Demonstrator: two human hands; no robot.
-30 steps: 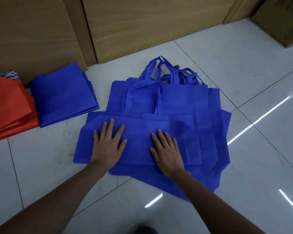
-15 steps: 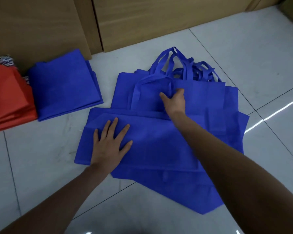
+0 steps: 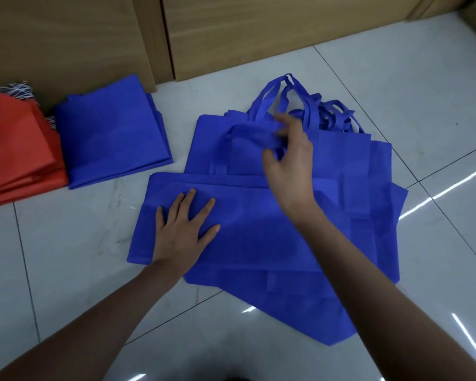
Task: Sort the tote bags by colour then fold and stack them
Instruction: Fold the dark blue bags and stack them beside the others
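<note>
Tote handle (image 3: 248, 133) in right grip (image 3: 289, 160)

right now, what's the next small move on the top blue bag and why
Probably lay the handle down onto the folded bag: the right hand pinches it raised, the left hand presses the bag flat, so tucking it in keeps the fold neat.

Dim light — glare streaks on tiles (image 3: 368, 86), blurred fingers (image 3: 282, 119).

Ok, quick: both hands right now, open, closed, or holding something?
Left hand: open, pressing flat on the half-folded blue fabric tote bag.
Right hand: holding that bag's blue strap handle.
</note>
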